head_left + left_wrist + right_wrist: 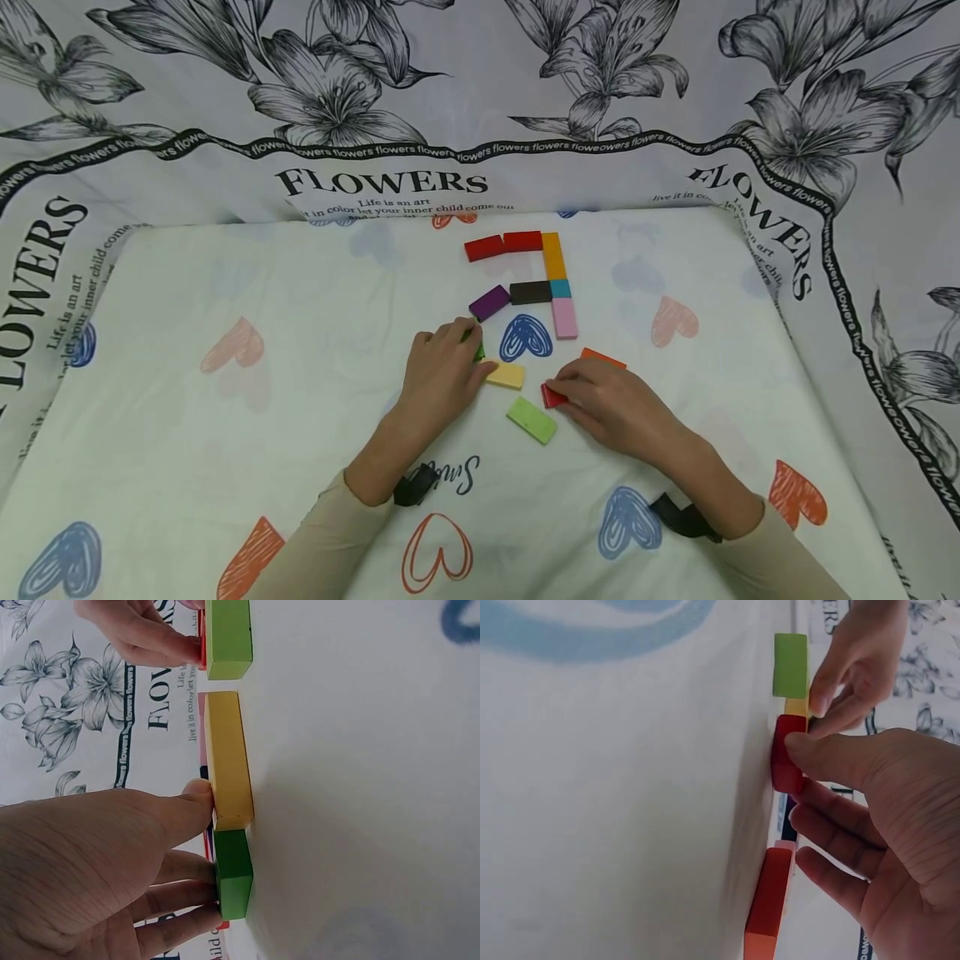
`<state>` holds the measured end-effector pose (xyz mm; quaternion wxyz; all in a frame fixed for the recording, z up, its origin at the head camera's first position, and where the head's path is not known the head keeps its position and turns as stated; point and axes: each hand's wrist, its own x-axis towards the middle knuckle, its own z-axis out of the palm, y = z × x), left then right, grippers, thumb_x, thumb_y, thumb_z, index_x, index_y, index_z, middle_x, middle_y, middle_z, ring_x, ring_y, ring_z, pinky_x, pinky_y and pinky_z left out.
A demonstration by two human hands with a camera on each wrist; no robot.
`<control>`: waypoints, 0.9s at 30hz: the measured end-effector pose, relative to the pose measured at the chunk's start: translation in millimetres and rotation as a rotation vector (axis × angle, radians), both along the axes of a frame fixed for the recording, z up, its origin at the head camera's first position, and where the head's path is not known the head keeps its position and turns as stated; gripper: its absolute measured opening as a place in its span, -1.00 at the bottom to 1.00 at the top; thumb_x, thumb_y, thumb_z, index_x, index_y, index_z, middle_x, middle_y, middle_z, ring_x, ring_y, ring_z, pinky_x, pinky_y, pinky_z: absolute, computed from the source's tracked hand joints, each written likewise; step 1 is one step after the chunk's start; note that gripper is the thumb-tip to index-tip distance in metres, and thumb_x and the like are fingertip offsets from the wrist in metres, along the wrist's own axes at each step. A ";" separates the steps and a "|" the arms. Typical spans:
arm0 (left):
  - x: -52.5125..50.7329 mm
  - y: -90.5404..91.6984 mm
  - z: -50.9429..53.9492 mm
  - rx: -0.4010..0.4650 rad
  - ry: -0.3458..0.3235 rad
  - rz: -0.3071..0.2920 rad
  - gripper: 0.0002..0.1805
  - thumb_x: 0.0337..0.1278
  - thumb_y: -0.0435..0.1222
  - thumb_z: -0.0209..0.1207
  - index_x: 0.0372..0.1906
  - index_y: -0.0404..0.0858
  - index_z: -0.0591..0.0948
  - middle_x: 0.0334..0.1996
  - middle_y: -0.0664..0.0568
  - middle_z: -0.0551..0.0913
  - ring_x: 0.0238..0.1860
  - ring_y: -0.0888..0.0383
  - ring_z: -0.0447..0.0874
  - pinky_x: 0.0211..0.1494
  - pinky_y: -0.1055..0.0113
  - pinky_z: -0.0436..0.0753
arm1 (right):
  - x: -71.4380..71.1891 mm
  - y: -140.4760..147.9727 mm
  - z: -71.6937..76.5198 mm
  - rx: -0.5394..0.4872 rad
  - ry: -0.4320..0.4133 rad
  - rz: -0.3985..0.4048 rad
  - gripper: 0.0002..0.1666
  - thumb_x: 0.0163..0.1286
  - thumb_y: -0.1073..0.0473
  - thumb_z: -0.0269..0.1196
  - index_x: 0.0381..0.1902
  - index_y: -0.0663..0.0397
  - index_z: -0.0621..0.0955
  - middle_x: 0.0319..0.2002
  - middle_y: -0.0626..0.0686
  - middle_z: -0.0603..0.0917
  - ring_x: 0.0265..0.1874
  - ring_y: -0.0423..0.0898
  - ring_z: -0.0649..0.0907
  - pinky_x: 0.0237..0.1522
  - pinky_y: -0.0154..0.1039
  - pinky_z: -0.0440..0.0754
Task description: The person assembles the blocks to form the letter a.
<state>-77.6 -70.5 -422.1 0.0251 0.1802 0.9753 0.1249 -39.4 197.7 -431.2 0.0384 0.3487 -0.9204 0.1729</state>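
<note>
My right hand (618, 404) pinches a red block (786, 754) between thumb and fingers, low over the cloth. My left hand (442, 371) rests on two blocks that stand end to end. Its thumb touches the yellow block (227, 757), and its fingertips lie against the dark green block (234, 874), mostly hidden by the hand in the head view. A light green block (532, 419) lies between the hands, nearer to me. Just beyond the right hand, an orange block (603, 358) is partly covered by it.
Farther off, two red blocks (503, 244), a yellow-orange block (553, 256), a blue block (560, 288), a pink block (565, 318), a black block (530, 292) and a purple block (490, 302) form a bent line. A heart-patterned cloth (315, 467) lies beneath.
</note>
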 end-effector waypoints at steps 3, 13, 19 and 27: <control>-0.2 0.2 1.2 -0.001 0.001 -0.001 -0.36 0.34 0.06 0.37 0.36 -0.23 0.65 0.33 -0.10 0.64 0.34 -0.09 0.65 0.27 -0.05 0.65 | -2.6 1.1 0.9 -0.015 -0.005 -0.029 -0.63 0.24 0.16 0.58 0.03 0.00 0.83 -0.08 -0.03 0.79 -0.03 -0.09 0.74 0.02 -0.16 0.79; -0.8 0.3 1.5 -0.002 -0.014 0.006 -0.36 0.34 0.06 0.37 0.35 -0.23 0.65 0.34 -0.10 0.64 0.35 -0.08 0.65 0.31 -0.08 0.64 | -15.2 2.6 9.8 -0.069 -0.080 -0.182 -0.57 0.25 0.15 0.58 0.09 0.01 0.81 -0.05 0.01 0.80 -0.02 -0.05 0.75 -0.01 -0.12 0.81; -1.6 0.3 0.5 0.001 -0.012 0.009 -0.37 0.34 0.06 0.37 0.35 -0.23 0.65 0.33 -0.10 0.65 0.35 -0.07 0.66 0.31 -0.08 0.64 | -24.2 1.2 8.9 -0.073 -0.102 -0.253 -0.51 0.23 0.17 0.59 0.14 0.01 0.80 -0.01 0.08 0.79 -0.01 0.00 0.74 -0.05 -0.10 0.83; 0.1 1.8 1.4 -0.001 -0.007 0.009 -0.37 0.34 0.05 0.37 0.35 -0.23 0.65 0.33 -0.11 0.65 0.36 -0.07 0.65 0.32 -0.09 0.64 | -30.3 2.5 6.7 -0.061 -0.097 -0.276 -0.52 0.27 0.16 0.56 0.16 0.03 0.79 -0.01 0.11 0.79 -0.02 0.03 0.73 -0.05 -0.07 0.83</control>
